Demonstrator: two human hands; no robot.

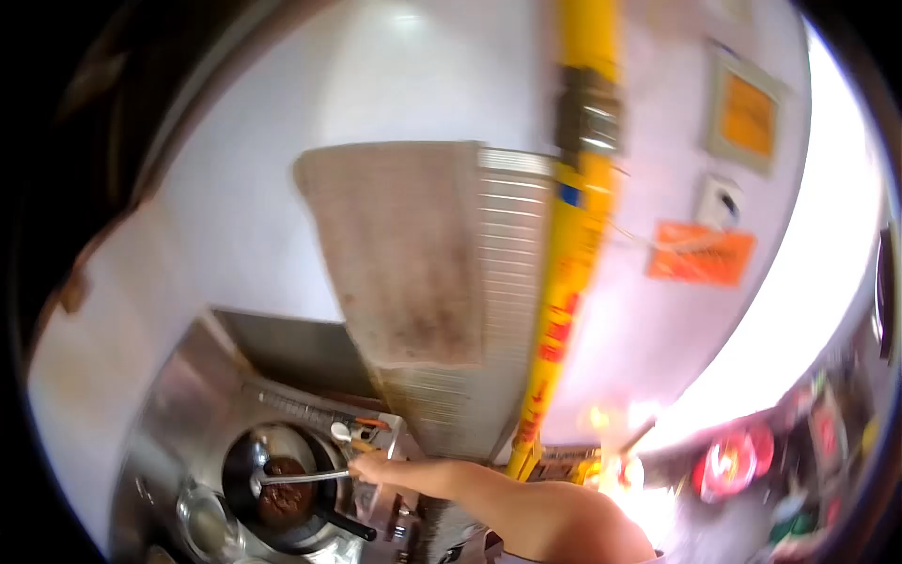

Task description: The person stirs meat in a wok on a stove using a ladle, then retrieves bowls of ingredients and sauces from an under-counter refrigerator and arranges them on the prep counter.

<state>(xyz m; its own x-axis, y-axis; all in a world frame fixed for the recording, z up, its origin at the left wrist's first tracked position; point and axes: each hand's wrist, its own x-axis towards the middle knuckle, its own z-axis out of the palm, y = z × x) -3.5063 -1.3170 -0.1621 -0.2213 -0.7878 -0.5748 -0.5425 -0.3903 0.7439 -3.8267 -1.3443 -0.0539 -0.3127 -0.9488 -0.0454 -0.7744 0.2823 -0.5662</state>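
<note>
My right hand (368, 467) is closed around the handle end of a metal ladle (324, 477). The ladle's head rests inside a dark wok (237, 467), by a dark brown, sauce-like food (287, 496). The wok sits low at the left on a steel cooking surface, its black handle (349, 524) pointing down and right. A white spoon (340, 431) lies just beyond my right hand. My left hand is out of view.
A clear, round glass-like vessel (209, 528) stands left of the wok. A yellow pole (573, 254) rises beside a hanging brown cloth (404, 254). Steel sheeting (174, 442) lines the left. Pink-red containers (733, 462) and blurred clutter are at the lower right.
</note>
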